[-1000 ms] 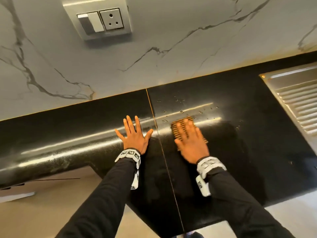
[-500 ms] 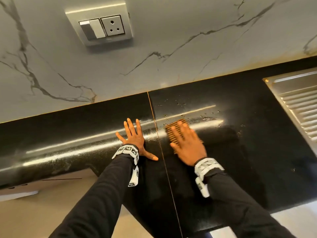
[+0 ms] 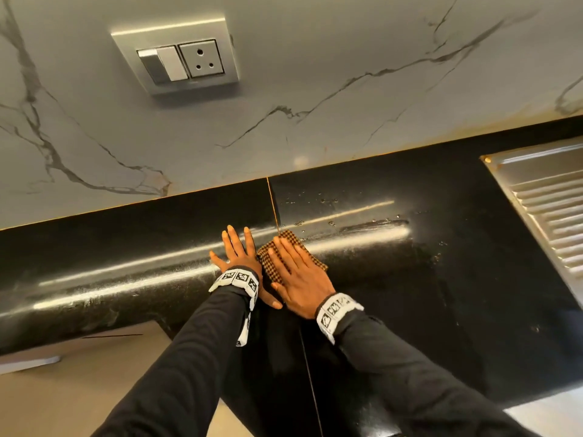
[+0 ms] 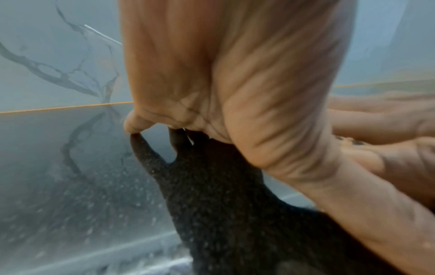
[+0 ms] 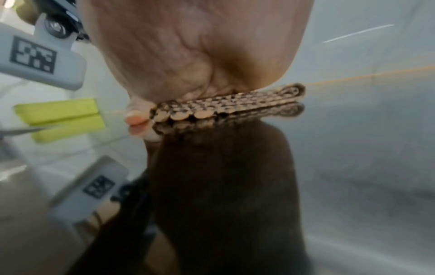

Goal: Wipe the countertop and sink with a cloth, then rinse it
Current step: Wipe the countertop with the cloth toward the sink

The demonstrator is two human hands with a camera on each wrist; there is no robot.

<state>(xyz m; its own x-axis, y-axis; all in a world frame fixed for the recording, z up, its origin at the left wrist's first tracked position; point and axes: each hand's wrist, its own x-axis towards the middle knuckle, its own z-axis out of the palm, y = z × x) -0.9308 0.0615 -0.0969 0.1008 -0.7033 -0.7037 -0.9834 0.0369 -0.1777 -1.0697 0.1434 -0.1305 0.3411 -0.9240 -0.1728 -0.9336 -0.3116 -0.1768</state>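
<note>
- One glossy black surface (image 3: 441, 279) runs left to right below one grey marble-veined wall (image 3: 315, 89); a thin orange seam (image 3: 273, 203) divides the surface into two slabs.
- One folded checked cloth (image 3: 277, 250) lies flat on the surface, straddling the seam near the middle, brown-and-tan in pattern.
- Two hands are in view, side by side and nearly touching.
- The right hand (image 3: 299, 279) lies palm down on the cloth with fingers straight and spread slightly, pressing it onto the surface; the right wrist view shows the cloth (image 5: 226, 106) squeezed between palm and its own reflection.
- The left hand (image 3: 239, 257) rests flat on the bare surface just left of the cloth, fingers straight, thumb stretched out to the right under the right hand's edge; it holds nothing.
- Each wrist carries one white band printed with black square markers, two bands in all.
- Scattered water droplets (image 3: 321, 203) sit on the right slab, beyond the cloth.
- One steel sink drainboard (image 3: 549, 209) with ridges occupies the far right edge.
- One wall plate (image 3: 176, 55) holds one switch and one three-pin socket.
</note>
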